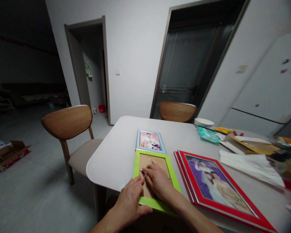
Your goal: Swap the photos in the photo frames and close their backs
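The left hand (pixel 131 200) and right hand (pixel 158 182) lie flat, gripping nothing, fingertips by a metal clip (pixel 143 172), on a face-down green frame (pixel 171 171) at the surface's (pixel 111 155) near edge, a blue frame (pixel 150 140) just beyond and red frames (pixel 218 187) beside it.
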{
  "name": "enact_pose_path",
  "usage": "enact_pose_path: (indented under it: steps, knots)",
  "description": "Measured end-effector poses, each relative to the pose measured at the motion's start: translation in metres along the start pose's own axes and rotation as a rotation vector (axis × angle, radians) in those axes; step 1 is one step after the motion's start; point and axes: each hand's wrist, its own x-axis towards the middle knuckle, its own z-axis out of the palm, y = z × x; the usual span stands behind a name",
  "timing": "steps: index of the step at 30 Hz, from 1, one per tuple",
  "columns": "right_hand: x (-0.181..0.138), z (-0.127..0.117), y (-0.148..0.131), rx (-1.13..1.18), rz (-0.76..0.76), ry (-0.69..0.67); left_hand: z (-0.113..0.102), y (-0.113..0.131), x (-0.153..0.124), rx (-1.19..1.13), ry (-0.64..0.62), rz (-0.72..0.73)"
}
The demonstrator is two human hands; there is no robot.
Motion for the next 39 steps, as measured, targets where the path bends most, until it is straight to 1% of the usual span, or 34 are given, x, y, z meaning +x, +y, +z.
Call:
enact_pose_path:
  steps: [3,8,10,12,14,18,20,23,27,35,39]
  knots:
    - [0.009,0.007,-0.002,-0.088,-0.023,-0.031,-0.001,-0.003,-0.001,-0.01,-0.005,-0.004]
    - [0.007,0.005,-0.005,-0.188,-0.109,-0.111,-0.004,-0.002,-0.001,-0.015,-0.026,-0.009]
    - [0.004,0.003,-0.006,-0.194,-0.126,-0.128,-0.005,-0.001,-0.001,-0.015,-0.03,-0.014]
    - [0.003,0.001,-0.004,-0.157,-0.132,-0.117,-0.005,-0.001,-0.001,-0.016,-0.026,-0.016]
    - [0.005,0.0,0.004,-0.094,-0.097,-0.058,-0.005,-0.001,-0.001,-0.021,-0.015,-0.017]
    - [0.016,-0.001,0.03,-0.056,0.133,0.095,-0.005,-0.001,-0.002,-0.027,-0.007,-0.004]
    - [0.023,0.0,0.042,-0.076,0.213,0.109,-0.004,-0.001,-0.002,-0.026,-0.002,-0.005]
    - [0.032,0.002,0.054,-0.096,0.267,0.106,-0.002,-0.002,-0.003,-0.039,0.003,-0.007]
    - [0.04,0.005,0.056,-0.119,0.292,0.122,-0.001,-0.003,-0.003,-0.052,-0.019,0.0]
    - [0.049,0.015,0.05,-0.119,0.242,0.148,-0.006,0.003,-0.002,-0.058,-0.016,-0.013]
    - [0.052,0.017,0.05,-0.111,0.273,0.163,-0.009,0.006,-0.002,-0.05,-0.029,-0.026]
